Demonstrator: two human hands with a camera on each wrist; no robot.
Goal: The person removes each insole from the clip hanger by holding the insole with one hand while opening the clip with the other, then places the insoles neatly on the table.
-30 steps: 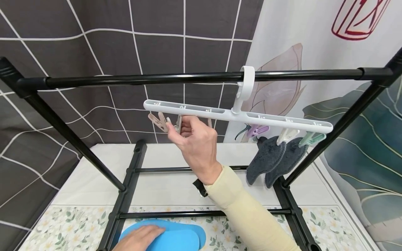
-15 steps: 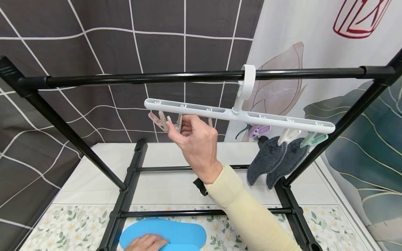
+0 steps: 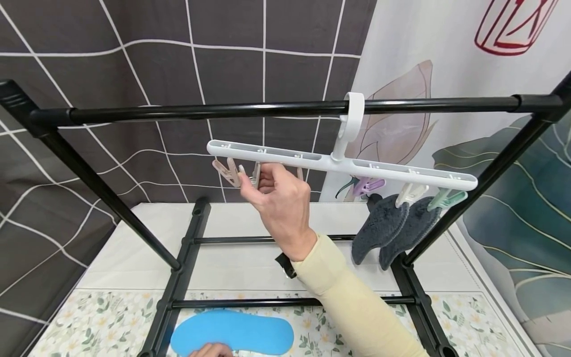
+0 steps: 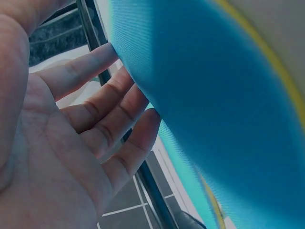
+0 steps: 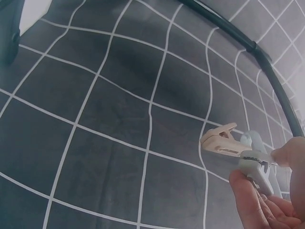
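Observation:
My right hand pinches a pale grey clothespin under the left half of a white clip hanger. Beside it hangs a beige clothespin, free of the hand. At the bottom edge of the head view, my left hand is mostly cut off, next to a blue insole lying flat. In the left wrist view, the extended fingertips touch the edge of a blue insole-shaped piece with yellow edging; the thumb is apart from it.
The hanger hooks over a black rack's top bar. Two dark grey fuzzy pieces hang from its right half, near white, green and purple clothespins. Lower rack bars cross above the floral surface.
My left hand has moved toward the bottom edge, and the upper blue insole has slid out of the head view with it. My right hand holds nearly still at the clothespin.

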